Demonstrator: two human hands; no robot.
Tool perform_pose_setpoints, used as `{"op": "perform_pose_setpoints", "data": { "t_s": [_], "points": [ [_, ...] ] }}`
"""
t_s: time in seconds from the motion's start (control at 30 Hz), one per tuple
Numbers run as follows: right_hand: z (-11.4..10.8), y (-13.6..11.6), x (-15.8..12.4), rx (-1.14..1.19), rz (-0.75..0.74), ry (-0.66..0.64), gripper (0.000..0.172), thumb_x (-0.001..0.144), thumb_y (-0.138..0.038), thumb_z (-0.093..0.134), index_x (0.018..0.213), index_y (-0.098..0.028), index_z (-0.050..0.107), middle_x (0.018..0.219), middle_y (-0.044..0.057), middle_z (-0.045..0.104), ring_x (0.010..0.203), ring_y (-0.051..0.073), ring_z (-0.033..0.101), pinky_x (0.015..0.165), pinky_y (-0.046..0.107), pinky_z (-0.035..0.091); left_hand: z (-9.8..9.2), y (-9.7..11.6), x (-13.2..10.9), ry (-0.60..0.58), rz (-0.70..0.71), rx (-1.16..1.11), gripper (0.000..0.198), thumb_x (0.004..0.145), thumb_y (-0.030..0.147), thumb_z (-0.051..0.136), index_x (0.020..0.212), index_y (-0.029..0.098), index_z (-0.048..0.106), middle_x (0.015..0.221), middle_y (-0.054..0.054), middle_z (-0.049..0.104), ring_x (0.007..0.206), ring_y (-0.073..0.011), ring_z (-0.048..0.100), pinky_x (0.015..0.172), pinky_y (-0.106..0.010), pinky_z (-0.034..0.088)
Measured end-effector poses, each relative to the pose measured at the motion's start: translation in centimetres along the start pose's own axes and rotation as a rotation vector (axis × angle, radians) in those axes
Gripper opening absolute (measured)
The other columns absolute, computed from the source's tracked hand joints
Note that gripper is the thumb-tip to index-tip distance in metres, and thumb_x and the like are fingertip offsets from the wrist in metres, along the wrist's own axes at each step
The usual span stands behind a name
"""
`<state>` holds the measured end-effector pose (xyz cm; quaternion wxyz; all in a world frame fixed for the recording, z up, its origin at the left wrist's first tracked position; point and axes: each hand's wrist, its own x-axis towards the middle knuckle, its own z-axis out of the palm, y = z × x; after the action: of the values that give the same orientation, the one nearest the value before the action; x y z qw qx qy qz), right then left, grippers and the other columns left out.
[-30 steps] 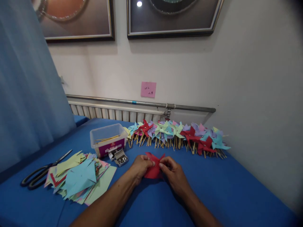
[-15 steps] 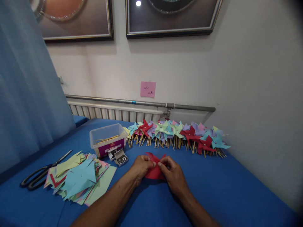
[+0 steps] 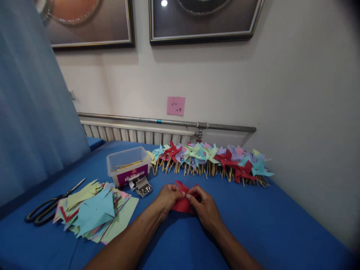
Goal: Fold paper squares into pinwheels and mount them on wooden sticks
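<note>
A red paper pinwheel (image 3: 184, 205) is held between my two hands over the blue tablecloth, its blades partly folded in. My left hand (image 3: 168, 198) pinches it from the left, thumb near the centre. From the right, my right hand (image 3: 204, 204) pinches the paper close to the same spot, its thumb almost touching the left one. The fingers hide part of the paper's middle. Just left of my hands lies a small open box of metal pins (image 3: 144, 188), in front of a clear plastic tub (image 3: 126, 161) with thin wooden sticks inside.
Cut coloured paper sheets (image 3: 95, 213) are piled at the left, beside black-handled scissors (image 3: 53, 206). A long row of finished pinwheels on sticks (image 3: 210, 155) lies along the back by the wall. A blue curtain (image 3: 36, 101) hangs at the left edge.
My right thumb and fingers have shifted slightly left, nearer the pinwheel's centre. My left hand keeps its pinch almost unmoved.
</note>
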<state>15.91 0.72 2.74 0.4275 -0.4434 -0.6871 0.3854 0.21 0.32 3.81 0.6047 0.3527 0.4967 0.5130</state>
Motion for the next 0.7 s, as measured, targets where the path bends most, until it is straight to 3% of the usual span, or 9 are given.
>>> {"op": "perform_pose_setpoints", "data": {
  "t_s": [0.2,0.3,0.37,0.47,0.7],
  "points": [
    [0.2,0.3,0.2,0.045,0.003,0.022,0.02,0.084,-0.04,0.061,0.08,-0.021,0.065,0.072,-0.002,0.062,0.065,0.016,0.053,0.062,0.027,0.042,0.1,0.1,-0.1,0.002,-0.001,-0.001,0.029,0.053,0.02,0.081,0.053,0.018,0.053,0.045,0.005,0.051,0.042,-0.007,0.039,0.047,-0.023,0.028],
    [0.4,0.6,0.2,0.127,0.009,0.089,0.025,0.083,-0.045,0.064,0.091,-0.021,0.066,0.083,0.002,0.068,0.075,0.019,0.06,0.068,0.029,0.047,0.1,0.0,-0.1,0.007,0.0,-0.023,0.027,0.054,0.02,0.081,0.055,0.017,0.054,0.048,0.003,0.055,0.044,-0.008,0.042,0.049,-0.023,0.031],
    [0.6,0.9,0.2,0.216,0.044,0.129,0.038,0.083,-0.049,0.064,0.11,-0.021,0.064,0.088,0.004,0.069,0.077,0.021,0.063,0.07,0.031,0.049,0.0,0.0,0.0,0.005,0.004,-0.039,0.026,0.055,0.02,0.081,0.056,0.017,0.054,0.049,0.002,0.056,0.045,-0.0085,0.044,0.049,-0.023,0.031],
    [1.0,1.3,0.3,0.321,0.154,0.129,0.062,0.081,-0.053,0.066,0.132,-0.021,0.053,0.078,0.001,0.067,0.069,0.021,0.063,0.064,0.032,0.049,0.0,-0.2,0.2,0.001,0.019,-0.043,0.029,0.055,0.021,0.082,0.055,0.017,0.053,0.048,0.003,0.056,0.045,-0.0085,0.043,0.049,-0.023,0.031],
    [2.2,1.9,0.5,0.47,0.231,0.176,0.089,0.067,-0.046,0.076,0.144,-0.017,0.041,0.087,0.004,0.074,0.074,0.022,0.068,0.07,0.034,0.052,0.2,-1.4,0.8,-0.009,0.042,-0.074,0.03,0.05,0.024,0.085,0.058,0.016,0.057,0.051,0.002,0.059,0.045,-0.0085,0.046,0.05,-0.023,0.036]
  ]
}}
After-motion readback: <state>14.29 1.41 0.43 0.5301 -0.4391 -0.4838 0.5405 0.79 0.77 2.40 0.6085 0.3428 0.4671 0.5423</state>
